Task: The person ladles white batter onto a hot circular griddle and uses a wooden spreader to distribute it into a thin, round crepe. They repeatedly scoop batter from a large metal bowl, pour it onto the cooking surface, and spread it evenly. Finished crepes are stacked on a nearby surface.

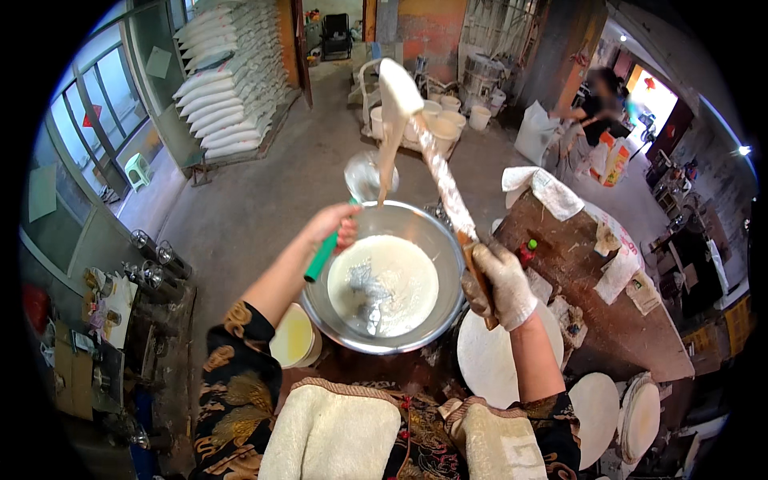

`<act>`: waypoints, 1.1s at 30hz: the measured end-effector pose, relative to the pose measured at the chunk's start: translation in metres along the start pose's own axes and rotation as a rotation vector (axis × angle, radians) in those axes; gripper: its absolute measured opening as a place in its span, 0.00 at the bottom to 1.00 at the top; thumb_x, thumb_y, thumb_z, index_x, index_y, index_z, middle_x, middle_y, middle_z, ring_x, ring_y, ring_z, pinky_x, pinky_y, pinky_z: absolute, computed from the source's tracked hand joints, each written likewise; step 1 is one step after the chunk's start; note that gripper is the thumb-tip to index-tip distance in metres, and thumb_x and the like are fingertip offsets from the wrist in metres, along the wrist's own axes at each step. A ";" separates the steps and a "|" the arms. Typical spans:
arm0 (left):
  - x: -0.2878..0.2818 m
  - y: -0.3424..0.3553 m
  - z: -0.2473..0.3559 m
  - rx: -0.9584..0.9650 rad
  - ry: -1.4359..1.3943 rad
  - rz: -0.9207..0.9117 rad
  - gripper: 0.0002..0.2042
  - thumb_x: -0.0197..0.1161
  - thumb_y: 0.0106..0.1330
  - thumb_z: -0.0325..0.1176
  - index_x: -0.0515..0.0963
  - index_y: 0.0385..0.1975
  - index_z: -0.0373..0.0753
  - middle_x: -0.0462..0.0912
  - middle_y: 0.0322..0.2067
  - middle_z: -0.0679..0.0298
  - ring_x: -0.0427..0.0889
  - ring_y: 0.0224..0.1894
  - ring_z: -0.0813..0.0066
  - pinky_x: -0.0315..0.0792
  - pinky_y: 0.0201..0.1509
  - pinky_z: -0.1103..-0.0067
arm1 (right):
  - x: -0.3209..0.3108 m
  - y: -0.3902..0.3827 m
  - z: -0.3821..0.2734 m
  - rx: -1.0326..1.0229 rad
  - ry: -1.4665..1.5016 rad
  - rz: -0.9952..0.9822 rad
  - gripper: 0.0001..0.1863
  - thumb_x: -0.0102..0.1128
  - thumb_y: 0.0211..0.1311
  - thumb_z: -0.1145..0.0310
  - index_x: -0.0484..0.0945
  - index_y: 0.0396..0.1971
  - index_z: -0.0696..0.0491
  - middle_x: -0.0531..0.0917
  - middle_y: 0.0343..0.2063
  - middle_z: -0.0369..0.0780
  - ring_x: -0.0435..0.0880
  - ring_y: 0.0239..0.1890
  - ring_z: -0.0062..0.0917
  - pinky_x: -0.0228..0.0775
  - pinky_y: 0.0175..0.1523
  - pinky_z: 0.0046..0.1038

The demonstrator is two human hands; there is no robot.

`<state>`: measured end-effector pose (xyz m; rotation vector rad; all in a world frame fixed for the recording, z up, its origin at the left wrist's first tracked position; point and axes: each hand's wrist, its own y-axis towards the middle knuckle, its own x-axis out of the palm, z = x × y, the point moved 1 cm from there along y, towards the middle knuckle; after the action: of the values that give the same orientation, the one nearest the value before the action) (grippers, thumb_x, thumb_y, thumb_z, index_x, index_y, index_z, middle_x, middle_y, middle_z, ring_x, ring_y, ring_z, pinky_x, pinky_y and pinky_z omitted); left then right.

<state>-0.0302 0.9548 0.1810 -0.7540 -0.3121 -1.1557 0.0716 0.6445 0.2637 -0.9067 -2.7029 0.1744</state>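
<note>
My right hand (pixel 502 284), in a white work glove with a dirty palm, is closed round the lower end of a wooden stick (pixel 442 180). White batter coats the raised stick. A thick mass of batter hangs on its upper end, and a strand runs down toward the far rim of a metal basin (pixel 444 320). Cream-white batter (pixel 404 276) lies in the basin, with a glossy patch at its middle. Bare and closed, my left hand (pixel 334 224) grips the green handle of a utensil (pixel 322 258). Just beyond that hand is a round, see-through head, apparently the utensil's.
Left of the basin stands a bucket of yellowish liquid (pixel 294 336). At the right are a round white board (pixel 488 360) and a brown table (pixel 552 240) with cloths. Stacked white sacks (pixel 232 88), white buckets (pixel 444 124) and another person (pixel 600 108) are farther back.
</note>
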 end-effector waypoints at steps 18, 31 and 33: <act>0.036 -0.033 0.003 0.476 0.521 0.177 0.23 0.51 0.68 0.35 0.59 0.63 0.45 0.64 0.12 0.77 0.60 0.08 0.91 0.55 0.08 0.90 | -0.076 -0.035 0.102 0.265 -0.236 0.082 0.19 0.50 0.64 0.56 0.76 0.36 0.60 0.69 0.08 0.34 0.63 0.05 0.16 0.52 0.10 0.21; 0.016 -0.002 -0.091 -0.501 -0.552 -0.272 0.10 0.44 0.72 0.39 0.70 0.40 0.43 0.59 0.09 0.75 0.56 0.06 0.86 0.49 0.05 0.86 | -0.103 -0.073 0.210 0.449 0.005 0.115 0.17 0.46 0.66 0.58 0.73 0.41 0.57 0.71 0.11 0.35 0.67 0.08 0.19 0.54 0.12 0.20; 0.026 0.010 -0.094 -0.466 -0.452 -0.282 0.09 0.44 0.72 0.38 0.70 0.43 0.43 0.59 0.10 0.75 0.56 0.06 0.87 0.51 0.06 0.87 | -0.118 -0.132 0.210 0.504 -0.030 0.302 0.17 0.50 0.63 0.60 0.74 0.43 0.59 0.74 0.20 0.36 0.70 0.19 0.19 0.60 0.24 0.20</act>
<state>-0.0248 0.8749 0.1245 -1.4235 -0.5476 -1.3353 0.0217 0.4630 0.0632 -1.1345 -2.3500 0.8882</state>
